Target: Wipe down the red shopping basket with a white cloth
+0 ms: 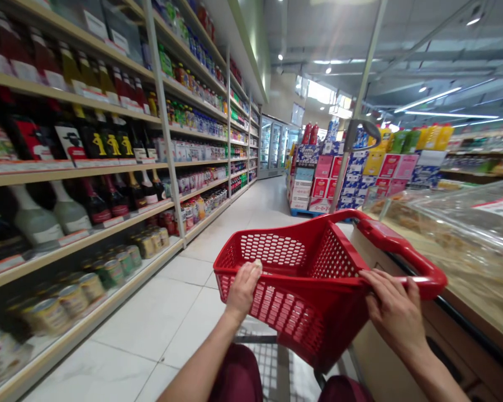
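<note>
A red plastic shopping cart (293,304) with perforated basket walls stands right in front of me, turned so that its handle (406,251) is on the right. My left hand (241,290) is closed at the basket's near rim. A small pale, cloth-like piece (257,264) pokes out at its fingertips; most of it is hidden. With bent fingers, my right hand (396,310) grips the cart's rim beside the handle's near end. The inside of the basket is only partly visible.
Shelves (129,163) of bottles and cans line the left side. A display counter with clear covers (452,218) runs close along the right. Stacked drink cartons (322,178) stand ahead, past a metal pole (366,72). Pale floor tiles (167,296) stretch down the aisle.
</note>
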A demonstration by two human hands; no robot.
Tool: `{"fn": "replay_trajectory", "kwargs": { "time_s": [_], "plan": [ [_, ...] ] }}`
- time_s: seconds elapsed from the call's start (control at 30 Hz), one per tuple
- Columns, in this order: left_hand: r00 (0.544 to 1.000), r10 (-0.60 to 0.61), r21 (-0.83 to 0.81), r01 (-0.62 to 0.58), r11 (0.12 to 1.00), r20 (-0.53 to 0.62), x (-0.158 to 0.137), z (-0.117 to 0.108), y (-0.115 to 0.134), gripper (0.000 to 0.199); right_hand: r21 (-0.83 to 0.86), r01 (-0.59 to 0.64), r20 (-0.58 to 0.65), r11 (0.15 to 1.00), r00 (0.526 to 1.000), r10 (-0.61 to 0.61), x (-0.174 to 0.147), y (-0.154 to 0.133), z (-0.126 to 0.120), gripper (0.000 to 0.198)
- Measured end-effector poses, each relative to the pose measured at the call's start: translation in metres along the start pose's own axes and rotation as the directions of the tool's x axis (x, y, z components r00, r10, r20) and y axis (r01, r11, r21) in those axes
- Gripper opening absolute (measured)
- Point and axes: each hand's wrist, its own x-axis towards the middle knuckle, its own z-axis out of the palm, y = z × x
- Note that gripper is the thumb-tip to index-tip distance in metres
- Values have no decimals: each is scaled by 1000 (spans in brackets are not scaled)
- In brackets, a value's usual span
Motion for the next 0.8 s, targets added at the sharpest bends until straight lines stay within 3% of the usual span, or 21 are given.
{"fn": "replay_trajectory", "kwargs": {
  "time_s": [0.1, 0.17, 0.3, 0.37, 0.43, 0.53, 0.6, 0.7, 0.8],
  "plan": [
    [966, -241, 52, 246, 968, -93, -7, -6, -38, 43, 2, -46, -4, 999, 999, 46, 0, -6, 1, 35],
    [948, -297, 59, 305, 951, -117, -8, -5, -42, 46, -6, -82, -18, 997, 997, 82, 1, -11, 3, 35],
    [998, -65, -4, 65, 998, -3, -9, 2, -30, 49, -17, -59, -32, 998, 998, 59, 2, -12, 5, 32],
    [999, -31, -34, 32, 999, 28, -11, 0, -39, 46, -17, -44, -29, 999, 999, 43, 2, -10, 6, 32],
    [979, -201, -19, 201, 979, -23, -12, -4, -57, 42, -21, -46, -28, 999, 999, 46, 2, -9, 7, 32],
    [896, -433, -16, 433, 901, -98, -10, -5, -72, 41, -51, -72, -44, 996, 997, 70, 6, -12, 10, 31],
    [916, -394, -29, 393, 919, -82, -7, 0, -64, 41, -74, -96, -57, 993, 994, 92, 8, -15, 12, 30],
    [981, -193, -49, 192, 980, -20, -6, 6, -47, 43, -81, -109, -53, 991, 993, 105, 9, -13, 15, 30],
    [997, -80, -64, 81, 995, 15, -9, 6, -54, 42, -47, -99, -19, 994, 995, 98, 8, -7, 15, 29]
  ]
}}
